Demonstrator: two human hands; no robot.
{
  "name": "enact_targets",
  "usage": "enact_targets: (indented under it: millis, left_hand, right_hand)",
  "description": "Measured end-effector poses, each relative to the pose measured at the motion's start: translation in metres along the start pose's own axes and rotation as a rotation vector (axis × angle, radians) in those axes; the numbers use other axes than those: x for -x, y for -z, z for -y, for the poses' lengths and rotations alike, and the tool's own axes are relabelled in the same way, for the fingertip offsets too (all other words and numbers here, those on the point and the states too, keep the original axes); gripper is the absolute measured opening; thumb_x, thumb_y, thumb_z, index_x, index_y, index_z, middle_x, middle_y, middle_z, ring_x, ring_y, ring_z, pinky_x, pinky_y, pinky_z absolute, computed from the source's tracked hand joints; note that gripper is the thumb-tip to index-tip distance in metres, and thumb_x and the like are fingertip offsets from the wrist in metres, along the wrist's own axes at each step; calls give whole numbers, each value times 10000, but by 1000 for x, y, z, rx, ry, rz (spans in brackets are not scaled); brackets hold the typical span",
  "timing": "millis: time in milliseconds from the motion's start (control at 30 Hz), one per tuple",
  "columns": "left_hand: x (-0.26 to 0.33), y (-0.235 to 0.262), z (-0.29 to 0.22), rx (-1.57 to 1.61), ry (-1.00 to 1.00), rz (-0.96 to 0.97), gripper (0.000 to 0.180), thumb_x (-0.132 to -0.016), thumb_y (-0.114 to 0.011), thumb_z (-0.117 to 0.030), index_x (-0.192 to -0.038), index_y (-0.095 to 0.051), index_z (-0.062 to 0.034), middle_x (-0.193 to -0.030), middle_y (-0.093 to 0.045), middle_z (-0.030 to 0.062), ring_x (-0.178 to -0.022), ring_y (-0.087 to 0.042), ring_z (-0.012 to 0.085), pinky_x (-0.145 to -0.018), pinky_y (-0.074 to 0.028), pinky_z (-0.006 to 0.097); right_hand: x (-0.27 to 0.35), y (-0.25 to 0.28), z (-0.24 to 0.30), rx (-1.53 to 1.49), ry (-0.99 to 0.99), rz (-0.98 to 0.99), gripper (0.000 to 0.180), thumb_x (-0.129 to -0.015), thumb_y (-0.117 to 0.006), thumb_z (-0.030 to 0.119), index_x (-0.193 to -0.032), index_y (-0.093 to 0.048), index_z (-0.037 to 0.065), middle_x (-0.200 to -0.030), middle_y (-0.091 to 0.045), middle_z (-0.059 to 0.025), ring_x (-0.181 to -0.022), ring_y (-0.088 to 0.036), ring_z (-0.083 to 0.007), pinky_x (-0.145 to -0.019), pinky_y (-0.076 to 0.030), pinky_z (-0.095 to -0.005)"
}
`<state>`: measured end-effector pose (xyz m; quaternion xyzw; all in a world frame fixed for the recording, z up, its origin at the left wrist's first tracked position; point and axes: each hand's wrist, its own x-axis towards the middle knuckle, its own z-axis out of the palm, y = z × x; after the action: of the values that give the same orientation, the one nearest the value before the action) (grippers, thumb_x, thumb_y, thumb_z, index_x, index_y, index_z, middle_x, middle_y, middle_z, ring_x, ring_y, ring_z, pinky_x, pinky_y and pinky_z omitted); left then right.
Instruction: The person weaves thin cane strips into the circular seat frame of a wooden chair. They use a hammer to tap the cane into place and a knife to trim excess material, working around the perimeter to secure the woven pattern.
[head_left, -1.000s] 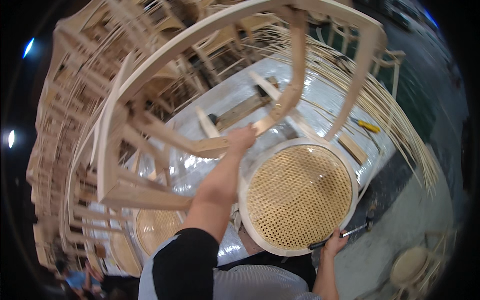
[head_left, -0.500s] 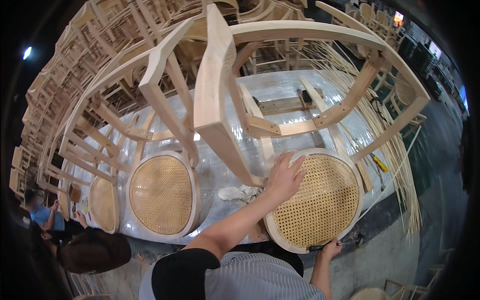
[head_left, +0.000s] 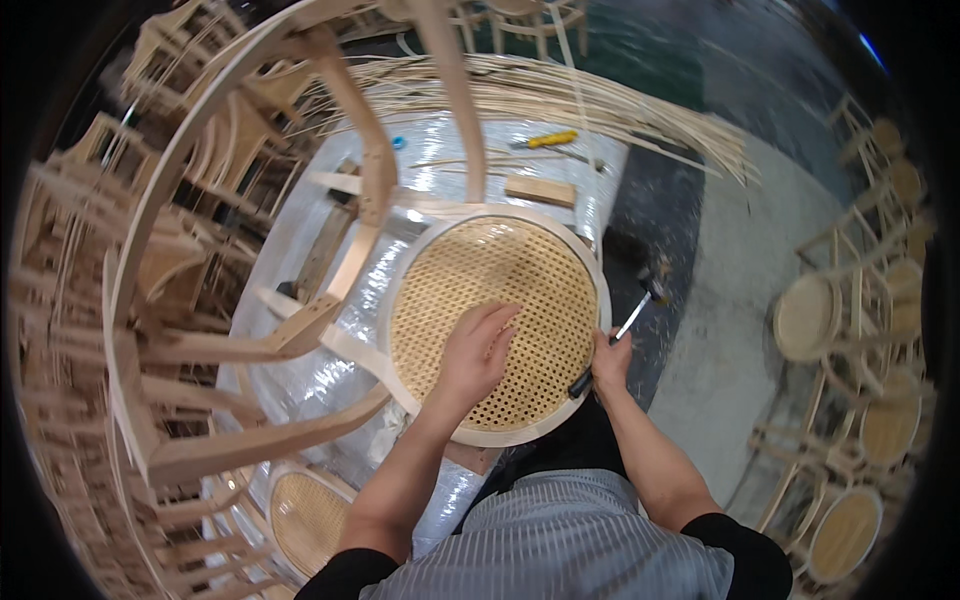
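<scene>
A round seat of woven cane, held in a pale wooden rim, is seen at the middle of the scene, at the near right side of a plastic-covered table. The left hand is held over the near left part of the cane, with nothing gripped; its fingers are loosely bent and pointed far and to the right. Whether the cane is touched by it cannot be told. A hammer is gripped in the closed right hand, just beside the right rim of the seat. Its black handle end is turned near and left, its head far and right.

To the left, a wooden chair frame is spread across the scene. On the far side, a wood block is placed near the rim, with a yellow-handled tool beyond it and a bundle of long strips farther off. Another cane seat is seen near left, and more chairs are lined up on the right.
</scene>
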<state>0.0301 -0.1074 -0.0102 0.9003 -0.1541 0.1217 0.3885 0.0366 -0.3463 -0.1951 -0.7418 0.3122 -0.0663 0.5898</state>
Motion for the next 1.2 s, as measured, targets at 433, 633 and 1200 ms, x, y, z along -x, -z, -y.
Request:
enact_targets:
  millis: [433,633,1200]
  left_hand:
    - [-235,-147,24,-716,-857,890,400,-880,-793,-411,-1122,-755,-95,-1164,-680,104,-1256,-622,328,-1313,-283,477]
    - [-209,-163,7,-660,-1020,1038,328,-844,-804,-471,-1020,-774,-195,-972,-685,10,-1042,-687,225,-898,-523,407]
    - [-170,-191,-14,-821,-759,905,386,-758,-883,-402,-1053,-801,-167,-1029,-735,47,-1063,-700,245,-958,-493,410]
  right_hand:
    - [13,-2,9,-197,-56,4,317,-939,-776,60,-1041,-477,26,-1229,-723,-233,-1076,-711,-292,-953,-538,-413]
    - [13,4,25,-143,-116,33,302,-938,-757,41,-1028,-469,27,-1212,-728,-237,-1064,-716,-292,-956,-537,-419]
    - [88,150,-14,181,121,408,224,-1016,-707,155,-1166,-605,24,-923,-751,-185,-798,-771,-349,-729,-587,-419]
